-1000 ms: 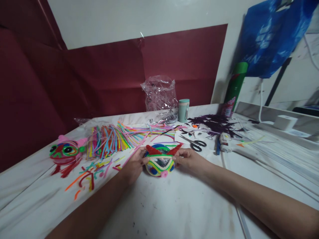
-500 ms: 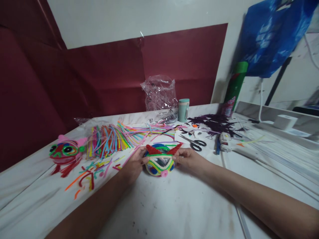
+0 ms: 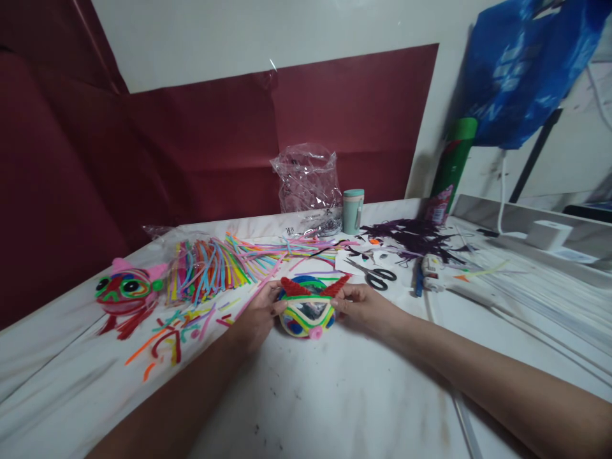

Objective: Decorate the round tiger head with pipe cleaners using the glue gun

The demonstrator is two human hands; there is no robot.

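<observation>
Gripping with the left hand (image 3: 258,310) at nine o'clock on the colourful round figure (image 3: 308,311), with fingers and thumb nearly closed. Sits low in the view, toward six o'clock; probably light, smooth and fairly stiff, fragile at the red ears (image 3: 294,287) and pink nose (image 3: 315,333), so best taken by the sides. Pinching at three o'clock with the right hand (image 3: 362,307).

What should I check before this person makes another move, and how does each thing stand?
1. Left fingers gripping the decorated ball: ok, at its left side.
2. Right fingers gripping it: ok, at its right side.
3. Both red ears present: ok.
4. Ears firmly attached: cannot tell.
5. Scissors apart from the ball: ok, lying beyond it.
6. Loose scraps tidied: not ok, scattered leftward.
</observation>
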